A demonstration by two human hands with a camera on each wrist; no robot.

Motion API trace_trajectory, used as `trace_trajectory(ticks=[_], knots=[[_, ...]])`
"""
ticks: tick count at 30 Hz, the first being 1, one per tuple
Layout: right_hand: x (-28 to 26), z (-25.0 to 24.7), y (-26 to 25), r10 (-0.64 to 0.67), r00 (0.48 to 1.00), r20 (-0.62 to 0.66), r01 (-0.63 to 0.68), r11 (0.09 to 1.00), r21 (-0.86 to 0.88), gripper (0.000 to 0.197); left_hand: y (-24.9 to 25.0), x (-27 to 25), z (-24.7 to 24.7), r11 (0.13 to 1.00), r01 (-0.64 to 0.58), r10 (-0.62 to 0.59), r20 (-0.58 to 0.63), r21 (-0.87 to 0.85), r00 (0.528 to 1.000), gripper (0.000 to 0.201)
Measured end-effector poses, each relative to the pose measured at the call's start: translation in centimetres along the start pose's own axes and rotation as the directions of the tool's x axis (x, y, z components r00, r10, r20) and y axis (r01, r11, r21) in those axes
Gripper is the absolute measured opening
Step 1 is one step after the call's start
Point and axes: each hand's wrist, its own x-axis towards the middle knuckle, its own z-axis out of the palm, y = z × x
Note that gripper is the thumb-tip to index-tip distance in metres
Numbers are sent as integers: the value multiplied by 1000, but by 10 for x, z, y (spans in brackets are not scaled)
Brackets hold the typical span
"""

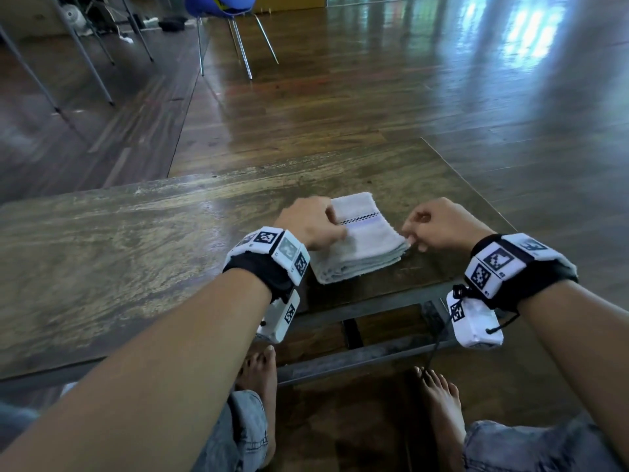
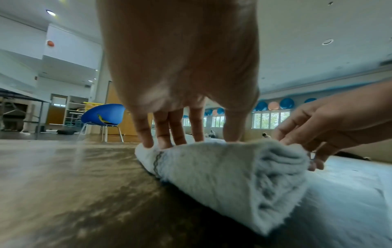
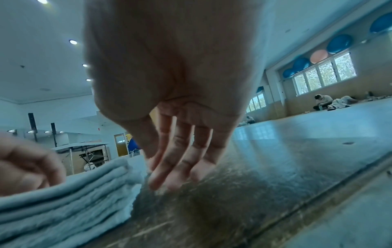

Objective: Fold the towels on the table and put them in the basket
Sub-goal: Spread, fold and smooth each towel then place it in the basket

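A grey towel [image 1: 357, 243] with a checkered stripe lies folded into a thick stack near the table's right end. In the left wrist view the towel [image 2: 222, 176] shows several layers. My left hand [image 1: 313, 221] presses on its left part, with straight fingers [image 2: 163, 139] planted on the top. My right hand [image 1: 417, 238] sits at the towel's right corner, its fingers relaxed and pointing down. In the right wrist view its fingertips [image 3: 161, 181] touch the table right beside the towel's edge [image 3: 74, 193]. No basket is in view.
The worn wooden table [image 1: 136, 250] stretches away to the left, and its right edge runs close to my right hand. A blue chair [image 1: 221, 5] stands on the wooden floor beyond. My bare feet [image 1: 262, 369] show under the table's front edge.
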Motion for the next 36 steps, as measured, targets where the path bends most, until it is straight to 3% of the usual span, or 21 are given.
trace_trajectory(ticks=[1, 3, 8, 12, 16, 21, 23, 25, 29, 31, 34, 36], knots=[[-3, -1, 0, -37, 998, 56, 37, 999, -7, 13, 2, -1, 3, 998, -10, 6, 58, 68, 998, 26], [-10, 1, 1, -86, 984, 157, 86, 996, 10, 8, 3, -4, 6, 989, -50, 45, 45, 136, 998, 37], [-20, 3, 5, -167, 985, 40, 167, 986, 6, 4, 12, -14, 12, 961, -276, 275, 16, 37, 961, 44], [-27, 9, 6, -211, 977, 14, 210, 977, 20, 5, 28, -20, 23, 931, -366, 366, 28, -5, 930, 38], [-29, 15, 8, -204, 979, -12, 204, 979, 26, 5, 35, -18, 27, 926, -365, 366, 0, -95, 930, 16], [-27, 15, 10, -194, 980, 41, 190, 979, 74, 8, 47, -19, 34, 880, -370, 332, -173, -296, 927, 21], [-25, 14, 11, -162, 985, 63, 157, 985, 77, 8, 47, -20, 37, 871, -358, 336, -123, -337, 934, 19], [-22, 13, 10, -113, 991, 72, 107, 991, 81, 13, 47, -22, 40, 882, -367, 377, -26, -296, 926, 14], [-18, 16, 5, -23, 998, 64, 10, 980, 200, 17, 45, -22, 39, 890, -372, 391, 22, -265, 920, 11], [-18, 19, 3, -28, 998, 52, 22, 992, 125, 19, 44, -21, 35, 898, -347, 374, 54, -271, 926, 14], [-18, 22, -1, -2, 999, 34, 2, 1000, 14, 22, 35, -15, 27, 928, -288, 284, -52, -236, 958, 10], [-17, 21, -6, 40, 999, 32, -41, 999, 7, 23, 26, -8, 24, 957, -269, 252, -152, -107, 956, 19]])
